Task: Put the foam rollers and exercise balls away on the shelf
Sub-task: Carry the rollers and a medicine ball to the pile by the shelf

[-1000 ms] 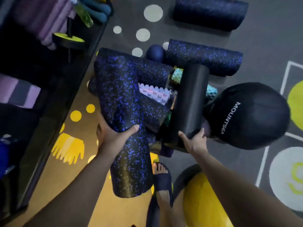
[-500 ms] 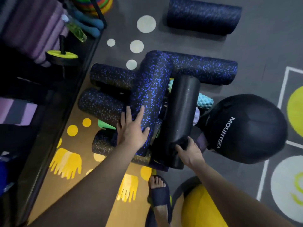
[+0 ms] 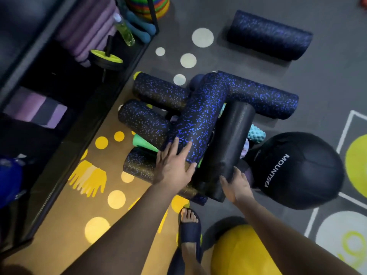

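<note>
A pile of foam rollers lies on the floor beside the dark shelf. On top rests a long blue-speckled roller; my left hand lies flat on its near end with fingers spread. A plain black roller leans across the pile, and my right hand grips its near end. More speckled rollers lie below, behind and apart at the far right. A big black exercise ball sits right of the pile, a yellow ball near my foot.
The shelf holds purple mats, a yellow-green wheel roller, a bottle and teal dumbbells. A teal spiky roller and a green piece peek from the pile. My sandalled foot stands just before it.
The long speckled roller, held up in my left hand a second ago, now lies on the pile and my hand rests flat on it. My right hand keeps its grip on the black roller.
</note>
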Tool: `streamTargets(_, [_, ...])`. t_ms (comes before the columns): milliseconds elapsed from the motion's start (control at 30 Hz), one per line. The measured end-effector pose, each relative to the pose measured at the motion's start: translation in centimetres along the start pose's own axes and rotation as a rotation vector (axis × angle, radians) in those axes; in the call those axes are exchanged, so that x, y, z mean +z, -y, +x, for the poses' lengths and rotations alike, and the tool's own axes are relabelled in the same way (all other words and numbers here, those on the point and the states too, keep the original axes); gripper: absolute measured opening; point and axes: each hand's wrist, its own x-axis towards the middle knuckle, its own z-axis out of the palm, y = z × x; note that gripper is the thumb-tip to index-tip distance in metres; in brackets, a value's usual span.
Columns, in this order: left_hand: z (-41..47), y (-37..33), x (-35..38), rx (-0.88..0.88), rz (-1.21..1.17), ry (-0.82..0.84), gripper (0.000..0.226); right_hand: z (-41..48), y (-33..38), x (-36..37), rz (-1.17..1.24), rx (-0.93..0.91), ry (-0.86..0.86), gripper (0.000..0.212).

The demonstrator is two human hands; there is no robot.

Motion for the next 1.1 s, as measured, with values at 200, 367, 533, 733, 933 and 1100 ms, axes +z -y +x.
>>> streamTargets(200, [-9.3, 4.2, -1.7, -0.172, -0.393, -0.232, 0.062, -8.7, 6.0, 1.8, -0.067, -0.357, -0.279, 0.019])
streamTargets(367, [-21.8, 13.2, 1.9, -0.522, -0.643, -0.412, 0.046, -18.3, 11.2, 9.3, -0.178, -0.612, -0.021, 0.029])
streamTargets(533, [-39.7, 26.6, 10.4, -0.934, -0.785, -0.521, 0.036, -29.7, 12.4, 24.0, -0.321, -0.861, 0.180, 0.017])
streamTargets(733, [-62.0, 39.0, 19.3, -1.197, -0.869, -0.608, 0.034, -44.0, 9.5, 43.4, -0.515, -1.044, 0.341, 0.009])
streamTargets(933, [-78.6, 47.6, 25.1, -1.404, -1.018, -0.778, 0.030, -54.7, 5.4, 59.9, -0.864, -1.041, 0.598, 0.026])
streamTargets(1100, [-85.9, 52.1, 30.6, -1.514, -1.115, -0.845, 0.034, -63.4, 4.3, 67.8, -1.059, -1.056, 0.598, 0.038])
